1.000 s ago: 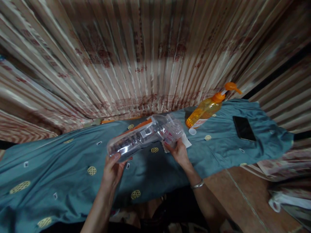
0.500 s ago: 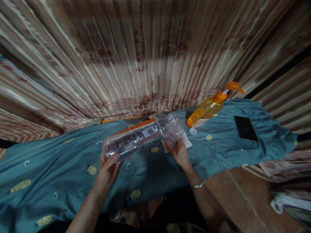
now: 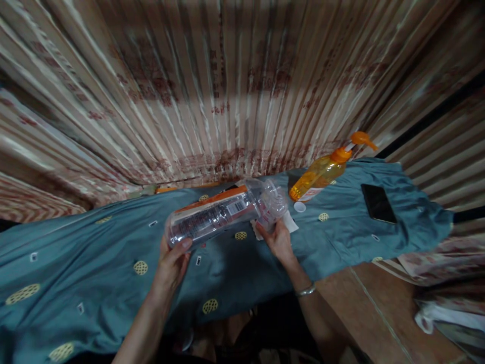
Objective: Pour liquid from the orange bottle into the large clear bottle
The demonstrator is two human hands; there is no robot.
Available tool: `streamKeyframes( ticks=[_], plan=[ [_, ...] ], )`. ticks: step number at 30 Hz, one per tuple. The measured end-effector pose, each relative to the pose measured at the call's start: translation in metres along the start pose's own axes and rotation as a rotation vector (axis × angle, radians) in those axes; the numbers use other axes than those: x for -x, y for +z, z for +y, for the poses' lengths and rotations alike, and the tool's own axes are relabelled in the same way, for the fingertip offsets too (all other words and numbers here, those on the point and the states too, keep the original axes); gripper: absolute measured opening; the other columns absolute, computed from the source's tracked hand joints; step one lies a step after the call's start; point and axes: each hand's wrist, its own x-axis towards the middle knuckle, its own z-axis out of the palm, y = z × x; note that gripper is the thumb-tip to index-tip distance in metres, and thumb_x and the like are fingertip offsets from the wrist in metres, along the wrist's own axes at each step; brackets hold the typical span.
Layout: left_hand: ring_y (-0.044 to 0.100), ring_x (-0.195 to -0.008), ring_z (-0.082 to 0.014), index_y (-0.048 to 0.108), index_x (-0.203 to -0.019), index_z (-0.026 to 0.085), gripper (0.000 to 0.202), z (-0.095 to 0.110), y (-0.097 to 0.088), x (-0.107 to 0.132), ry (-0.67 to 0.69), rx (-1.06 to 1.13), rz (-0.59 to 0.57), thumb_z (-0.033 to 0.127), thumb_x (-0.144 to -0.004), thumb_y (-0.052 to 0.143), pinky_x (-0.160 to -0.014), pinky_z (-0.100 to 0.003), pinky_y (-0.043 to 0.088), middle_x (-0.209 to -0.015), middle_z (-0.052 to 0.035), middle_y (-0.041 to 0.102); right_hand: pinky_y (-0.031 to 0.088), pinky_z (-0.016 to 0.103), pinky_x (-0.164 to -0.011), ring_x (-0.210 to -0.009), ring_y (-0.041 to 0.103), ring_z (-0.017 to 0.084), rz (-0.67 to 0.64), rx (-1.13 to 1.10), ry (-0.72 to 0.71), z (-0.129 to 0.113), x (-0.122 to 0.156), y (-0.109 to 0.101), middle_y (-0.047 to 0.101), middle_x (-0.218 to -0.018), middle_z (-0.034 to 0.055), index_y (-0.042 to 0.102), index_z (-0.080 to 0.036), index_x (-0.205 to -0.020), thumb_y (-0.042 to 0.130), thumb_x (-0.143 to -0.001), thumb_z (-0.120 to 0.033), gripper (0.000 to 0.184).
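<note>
My left hand (image 3: 175, 260) is closed round the base of a large clear plastic bottle (image 3: 212, 215) with an orange-edged label and a barcode. The bottle lies tilted in the air, its neck end to the right. In my right hand (image 3: 278, 240) is a smaller clear bottle (image 3: 273, 205) with faint pink print, held close against the large bottle's neck. Where the two mouths meet is hard to make out. Under the small bottle lies a white paper (image 3: 291, 224). A small white cap (image 3: 299, 207) rests on the cloth just right of it.
An orange pump bottle (image 3: 318, 174) with amber liquid stands at the back right. Farther right lies a black phone (image 3: 378, 203). A teal patterned cloth (image 3: 227, 268) covers the table, and a striped curtain (image 3: 182, 101) hangs close behind it.
The large bottle has shifted slightly to the right, its neck end nearer the small bottle. Both hands keep their hold. The view has turned a little.
</note>
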Motion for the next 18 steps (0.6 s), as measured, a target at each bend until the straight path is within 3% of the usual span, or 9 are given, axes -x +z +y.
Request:
streamKeyframes(
  ticks=[5, 11, 15, 18],
  plan=[
    [0.089, -0.096, -0.0284, 0.080, -0.158, 0.039, 0.114, -0.003, 0.002, -0.014, 0.023, 0.012, -0.015, 0.032, -0.050, 0.114, -0.071, -0.031, 0.068, -0.143, -0.0079, 0.092, 0.076, 0.065, -0.103, -0.111, 0.086, 0.044, 0.013, -0.084, 0.068, -0.003, 0.001, 0.002, 0.091, -0.118, 0.0203, 0.077, -0.025, -0.126, 0.075, -0.098, -0.093, 0.074],
    [0.090, -0.112, -0.0379, 0.085, -0.147, 0.038, 0.104, 0.002, 0.005, -0.028, 0.070, 0.020, -0.065, 0.032, -0.047, 0.114, -0.073, -0.035, 0.072, -0.142, -0.0103, 0.092, 0.076, 0.062, -0.103, -0.111, 0.087, 0.042, 0.029, -0.042, 0.060, -0.004, 0.004, 0.003, 0.090, -0.115, 0.0170, 0.077, -0.026, -0.121, 0.076, -0.101, -0.085, 0.062],
    [0.084, -0.087, -0.0260, 0.086, -0.145, 0.038, 0.098, 0.006, 0.004, -0.037, 0.108, 0.011, -0.128, 0.031, -0.051, 0.114, -0.053, -0.025, 0.056, -0.136, -0.0089, 0.092, 0.076, 0.063, -0.102, -0.109, 0.085, 0.041, 0.045, -0.031, 0.056, -0.004, 0.005, 0.003, 0.088, -0.112, 0.0150, 0.077, -0.027, -0.118, 0.078, -0.101, -0.079, 0.054],
    [0.076, -0.076, -0.0196, 0.083, -0.152, 0.037, 0.104, 0.006, 0.001, -0.047, 0.146, -0.002, -0.177, 0.037, -0.054, 0.116, -0.052, -0.025, 0.053, -0.133, -0.0080, 0.091, 0.076, 0.062, -0.100, -0.108, 0.084, 0.043, 0.045, -0.024, 0.054, -0.005, 0.005, 0.003, 0.085, -0.105, 0.0141, 0.076, -0.029, -0.114, 0.081, -0.101, -0.077, 0.050]
  ],
)
